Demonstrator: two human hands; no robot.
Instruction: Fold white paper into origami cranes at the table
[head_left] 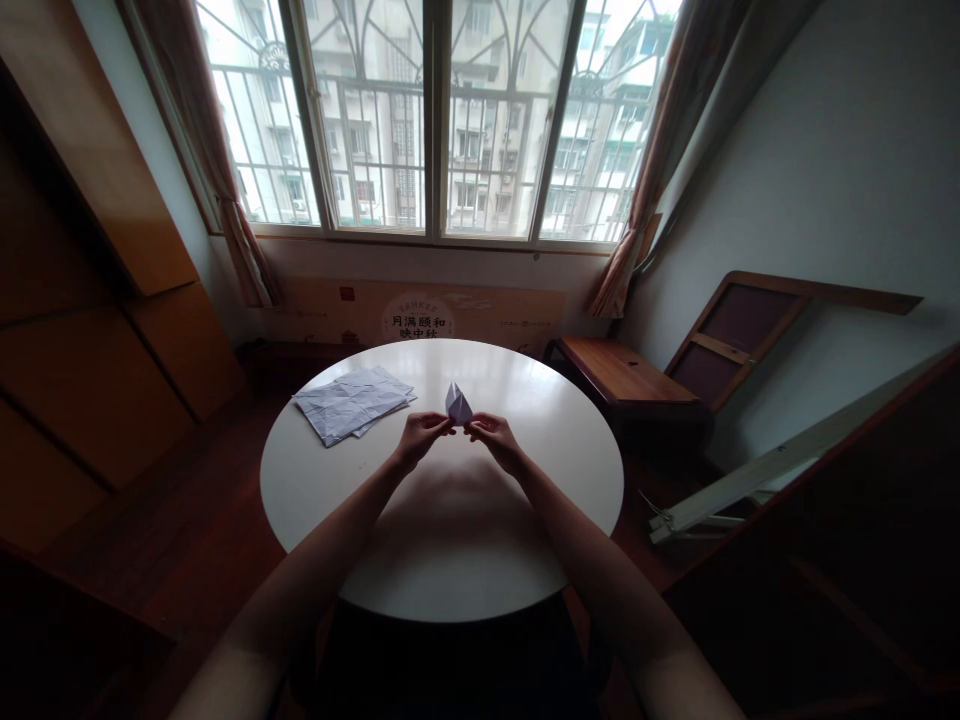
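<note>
Above the middle of a round white table [330,520], a small folded paper piece [458,405] with pointed tips is held up between both hands. It is pale lilac-grey and looks like origami. My left hand [424,434] pinches its lower left corner between thumb and fingers. At the lower right corner, my right hand [491,436] grips it in a similar pinch. To the left of my left hand lies a stack of creased paper sheets [356,400], flat on the tabletop.
Behind the table, a printed cardboard panel [517,310] stands under the barred window [375,130]. A wooden bench [626,370] is at the right, near a leaning wooden frame [739,335]. Wooden cabinets [82,380] line the left side.
</note>
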